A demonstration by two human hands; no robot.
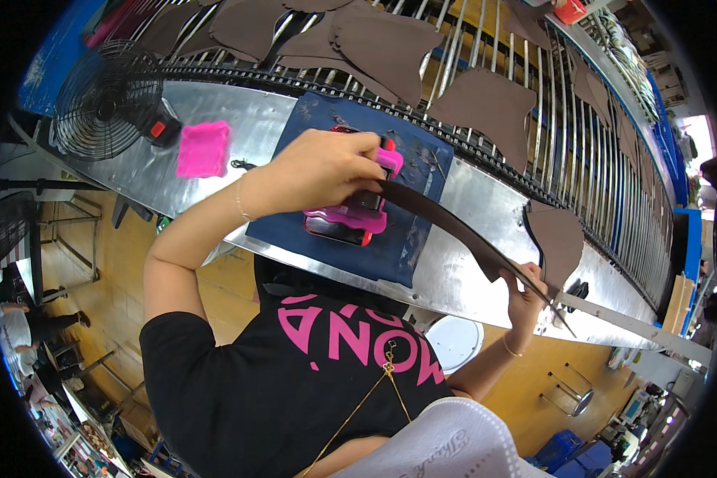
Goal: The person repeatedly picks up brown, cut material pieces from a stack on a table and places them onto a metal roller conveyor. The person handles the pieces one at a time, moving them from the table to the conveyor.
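A thin dark brown leather-like panel (462,231) is held up on edge between my two hands. My left hand (327,169) pinches its left end with closed fingers, above a black and red device with pink wrapping (346,219). My right hand (526,296) grips the other end, fingers closed, near the table's front edge. A thin dark point sticks out beyond the right fingers; whether it belongs to the panel, I cannot tell. The device rests on a dark blue mat (295,239), and my left hand partly hides it.
Behind the metal table (470,199) runs a roller conveyor (470,48) carrying several brown panels (486,107). A black fan (107,99) and a pink pad (203,150) are at left. Another brown panel (558,239) lies at right, near a pale bar (633,323). A stool (570,394) stands on the floor.
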